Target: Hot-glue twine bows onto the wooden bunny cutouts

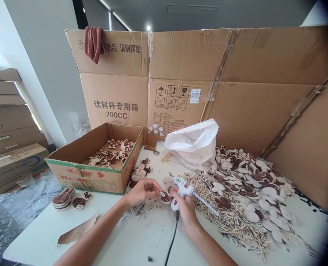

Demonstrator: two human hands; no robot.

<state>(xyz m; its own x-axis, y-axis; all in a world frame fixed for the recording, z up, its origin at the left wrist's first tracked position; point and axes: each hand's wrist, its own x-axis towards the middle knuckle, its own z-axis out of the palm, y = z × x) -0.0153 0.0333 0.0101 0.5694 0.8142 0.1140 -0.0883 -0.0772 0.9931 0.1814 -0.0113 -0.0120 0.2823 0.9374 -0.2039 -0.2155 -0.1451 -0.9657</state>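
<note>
Left hand (142,192) pinching with its fingertips, right hand (183,211) curled shut — the two just apart

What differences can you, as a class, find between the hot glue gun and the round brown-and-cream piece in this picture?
The hot glue gun is white plastic with a red switch, while the round brown-and-cream piece looks soft and fibrous. The gun is much larger than the piece. The gun trails a black cord; the piece has none. The right hand wraps the gun, while the left hand pinches the piece. Both are held close together over the white table.
</note>
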